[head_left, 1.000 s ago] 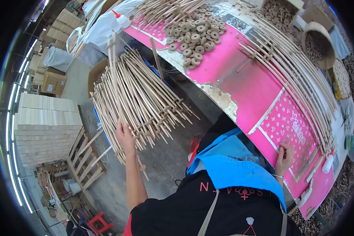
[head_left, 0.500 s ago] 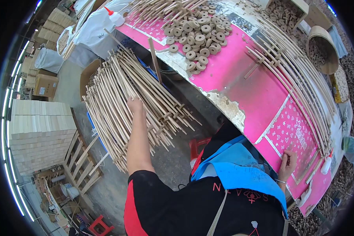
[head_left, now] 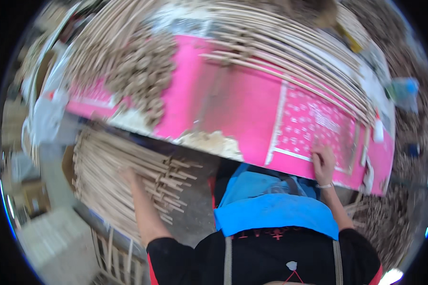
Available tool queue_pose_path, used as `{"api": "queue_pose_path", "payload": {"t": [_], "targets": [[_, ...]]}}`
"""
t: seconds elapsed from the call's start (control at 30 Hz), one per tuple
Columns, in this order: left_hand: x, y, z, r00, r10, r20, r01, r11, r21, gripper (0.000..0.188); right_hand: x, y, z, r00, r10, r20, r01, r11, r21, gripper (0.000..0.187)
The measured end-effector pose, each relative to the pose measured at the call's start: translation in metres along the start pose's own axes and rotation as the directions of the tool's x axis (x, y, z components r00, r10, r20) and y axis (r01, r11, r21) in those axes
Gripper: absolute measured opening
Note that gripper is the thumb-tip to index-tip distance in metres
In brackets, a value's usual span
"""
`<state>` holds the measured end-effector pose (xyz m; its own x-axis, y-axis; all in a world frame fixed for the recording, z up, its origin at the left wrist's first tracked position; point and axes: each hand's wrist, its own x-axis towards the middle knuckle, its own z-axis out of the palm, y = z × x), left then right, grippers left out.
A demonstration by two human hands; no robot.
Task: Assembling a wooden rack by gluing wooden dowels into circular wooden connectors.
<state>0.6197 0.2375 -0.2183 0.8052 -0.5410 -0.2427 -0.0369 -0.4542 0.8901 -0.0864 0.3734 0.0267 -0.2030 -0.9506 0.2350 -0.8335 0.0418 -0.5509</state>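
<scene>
Dozens of pale wooden sticks (head_left: 123,175) lie bundled below the left edge of a pink-topped table (head_left: 242,109), cut ends fanning toward the person. Left hand (head_left: 128,175) reaches down into the bundle, arm extended; motion blur hides whether its fingers are closed. Right hand (head_left: 323,164) rests flat on the tabletop's near edge, fingers together, beside more long sticks (head_left: 295,61).

Bright, probably motion-blurred throughout; fisheye-bent edges.

Pale raw wood sticks (head_left: 128,175); matt pink tabletop (head_left: 242,109).
</scene>
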Motion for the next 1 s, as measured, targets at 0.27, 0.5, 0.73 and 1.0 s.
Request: {"api": "queue_pose_path", "payload": {"t": [0.27, 0.5, 0.73, 1.0], "targets": [[-0.161, 0.200, 0.021, 0.666, 0.746, 0.008, -0.721, 0.642, 0.260, 0.038, 0.003, -0.008, -0.008, 0.997, 0.055, -0.046, -0.052, 0.997, 0.063, 0.008], [-0.371, 0.317, 0.211, -0.135, 0.723, 0.677, -0.940, 0.122, -0.317, 0.046, -0.001, 0.000, -0.013, 0.997, 0.043, -0.066, -0.038, 0.996, 0.075, 0.011], [-0.434, 0.352, 0.336, -0.547, 0.489, 0.680, -0.815, -0.122, -0.567, 0.065, -0.002, 0.006, -0.010, 0.999, 0.028, -0.042, -0.020, 0.984, 0.179, 0.011], [-0.447, 0.355, 0.372, -0.613, 0.299, 0.731, -0.790, -0.226, -0.570, 0.062, -0.006, 0.008, -0.013, 0.997, 0.041, -0.062, -0.028, 0.979, 0.201, 0.012]]}}
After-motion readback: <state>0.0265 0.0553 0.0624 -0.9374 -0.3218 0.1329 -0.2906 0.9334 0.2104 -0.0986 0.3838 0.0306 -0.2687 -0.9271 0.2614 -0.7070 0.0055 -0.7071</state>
